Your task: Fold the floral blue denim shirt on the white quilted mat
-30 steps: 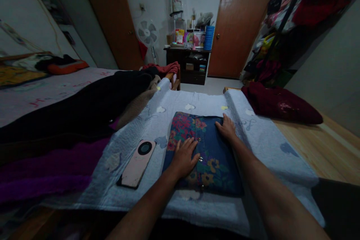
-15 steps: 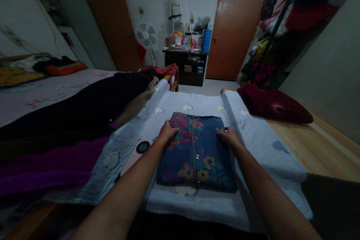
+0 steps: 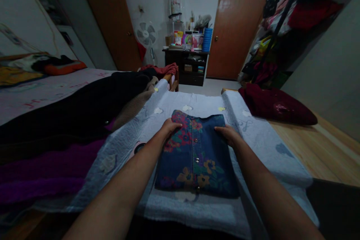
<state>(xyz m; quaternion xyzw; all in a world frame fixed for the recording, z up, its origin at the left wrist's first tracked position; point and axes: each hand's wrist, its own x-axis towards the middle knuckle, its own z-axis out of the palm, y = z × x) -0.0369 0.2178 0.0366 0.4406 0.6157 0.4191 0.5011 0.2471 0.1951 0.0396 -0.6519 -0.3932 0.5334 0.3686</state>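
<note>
A folded blue denim garment point(image 3: 184, 161) with red and yellow flowers and a row of metal buttons lies on a pale cloth point(image 3: 194, 101). My left hand point(image 3: 171, 127) grips its upper left edge, thumb on top and the other fingers hidden beneath. On the opposite side, my right hand point(image 3: 228, 133) holds the upper right edge in the same way. The garment's far edge is slightly raised between my hands. Partly behind my left forearm is a pink object point(image 3: 135, 149) with a dark round part.
Dark clothing point(image 3: 84, 101) and a purple cloth point(image 3: 53, 172) lie on the left. A folded maroon garment point(image 3: 277, 105) rests on the wooden surface point(image 3: 317, 146) at right. Farther back stand a fan point(image 3: 146, 35) and a dark cabinet point(image 3: 184, 62).
Both hands have shifted slightly inward over the garment's upper sides, and its far edge has risen a little. More of the pink object is covered by my left forearm.
</note>
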